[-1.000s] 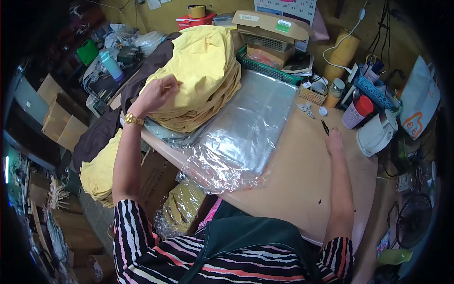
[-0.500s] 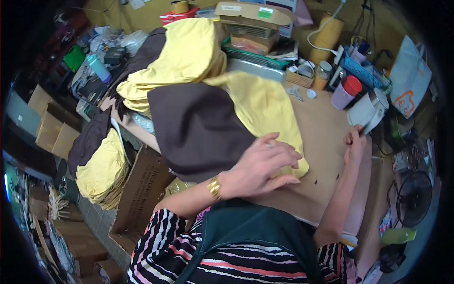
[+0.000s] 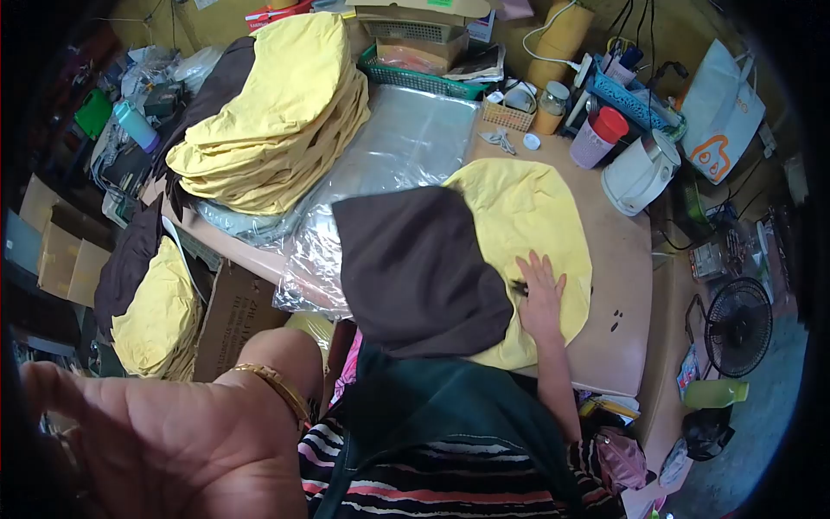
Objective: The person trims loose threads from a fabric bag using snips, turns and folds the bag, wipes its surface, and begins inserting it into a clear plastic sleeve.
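My left hand (image 3: 173, 432) is raised close to the camera at the lower left, palm showing and nothing visible in it; its fingertips fade into the dark edge. My right hand (image 3: 541, 298) lies on a yellow cloth piece (image 3: 527, 203) with its fingers spread. A small dark pointed tool (image 3: 519, 287) pokes out beside the palm, mostly hidden. Joined to or overlapping the yellow piece is a dark brown cloth piece (image 3: 415, 268), spread at the table's front edge. A tall stack of yellow cloth (image 3: 277, 104) with brown parts stands at the back left.
Clear plastic sheets (image 3: 406, 130) lie on the table (image 3: 618, 259) behind the cloth. At the back right stand a red-lidded cup (image 3: 596, 143), a white kettle (image 3: 640, 173) and a blue basket (image 3: 631, 99). A cardboard box (image 3: 233, 316) is below the left edge.
The brown and yellow cloth came onto the table and now lies flatter, further right. My left hand swung from the stack across the cloth, then toward the camera. My right hand moved left onto the yellow piece.
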Available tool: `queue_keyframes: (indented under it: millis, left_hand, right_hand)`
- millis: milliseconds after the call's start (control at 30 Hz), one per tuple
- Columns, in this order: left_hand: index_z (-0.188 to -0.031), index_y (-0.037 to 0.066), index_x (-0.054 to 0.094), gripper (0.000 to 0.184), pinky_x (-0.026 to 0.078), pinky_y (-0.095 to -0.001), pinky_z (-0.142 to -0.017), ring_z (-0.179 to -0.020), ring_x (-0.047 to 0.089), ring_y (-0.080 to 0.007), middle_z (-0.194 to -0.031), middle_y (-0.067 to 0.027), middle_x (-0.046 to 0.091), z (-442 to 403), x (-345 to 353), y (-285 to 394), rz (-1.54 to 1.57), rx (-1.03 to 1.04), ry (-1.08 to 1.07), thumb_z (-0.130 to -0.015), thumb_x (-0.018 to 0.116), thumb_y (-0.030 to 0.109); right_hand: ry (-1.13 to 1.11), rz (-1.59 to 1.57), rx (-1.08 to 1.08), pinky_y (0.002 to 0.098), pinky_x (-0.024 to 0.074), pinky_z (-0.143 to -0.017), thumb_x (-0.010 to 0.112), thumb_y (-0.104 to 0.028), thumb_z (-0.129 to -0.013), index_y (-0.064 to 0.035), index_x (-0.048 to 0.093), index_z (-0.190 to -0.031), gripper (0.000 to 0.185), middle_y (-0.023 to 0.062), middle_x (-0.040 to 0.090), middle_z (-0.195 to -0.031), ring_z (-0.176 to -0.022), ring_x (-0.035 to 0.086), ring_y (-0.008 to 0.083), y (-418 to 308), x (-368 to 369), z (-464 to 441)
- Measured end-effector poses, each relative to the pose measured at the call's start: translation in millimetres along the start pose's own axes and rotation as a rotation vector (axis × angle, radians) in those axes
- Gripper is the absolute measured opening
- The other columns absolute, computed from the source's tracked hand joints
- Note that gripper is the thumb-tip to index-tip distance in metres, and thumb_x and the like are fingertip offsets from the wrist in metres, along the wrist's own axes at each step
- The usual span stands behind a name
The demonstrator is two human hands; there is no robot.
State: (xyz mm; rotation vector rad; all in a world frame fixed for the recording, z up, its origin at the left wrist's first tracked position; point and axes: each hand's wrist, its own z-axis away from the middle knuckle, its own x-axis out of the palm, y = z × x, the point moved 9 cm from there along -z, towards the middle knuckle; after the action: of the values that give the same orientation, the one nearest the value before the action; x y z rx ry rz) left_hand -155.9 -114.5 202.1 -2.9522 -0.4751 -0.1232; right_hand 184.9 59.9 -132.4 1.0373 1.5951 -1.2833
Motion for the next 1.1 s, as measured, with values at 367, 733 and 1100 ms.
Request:
queue_keyframes:
  millis: [367,733,1100]
  left_hand:
    - [-0.1,-0.001,0.064,0.028,0.047,-0.0434,-0.085,-0.09,0.06,-0.0302,-0.098,-0.0147,0.063,32,43,-88,-0.16,-0.246,0.0,-0.088,0.051,0.02]
    - [-0.112,0.005,0.066,0.042,0.048,-0.0444,-0.089,-0.099,0.063,-0.0354,-0.108,-0.0198,0.066,354,183,-307,-0.57,-0.9,-1.109,-0.084,0.067,0.036]
    - [-0.095,-0.001,0.063,0.011,0.04,-0.0201,-0.064,-0.075,0.049,-0.005,-0.084,0.0013,0.058,152,81,-257,0.187,-1.003,-0.336,-0.09,0.06,0.007]
  right_hand:
    - [0.069,0.073,0.152,0.0464,0.0422,-0.101,0.055,-0.01,-0.085,-0.0053,0.055,-0.127,0.042,0.0171,0.055,-0.131,-0.123,0.051,0.0358,58,-51,33]
    - [0.132,0.127,0.451,0.0412,0.0458,-0.094,0.067,-0.031,-0.085,0.0009,0.058,-0.123,0.05,0.024,0.063,-0.115,-0.113,0.059,0.0369,175,-104,-114]
    - [0.801,-0.775,-0.032,0.0207,0.0377,-0.058,0.065,-0.014,-0.087,-0.0038,0.065,-0.097,0.014,-0.0014,0.059,-0.077,-0.065,0.048,0.0044,107,-326,12]
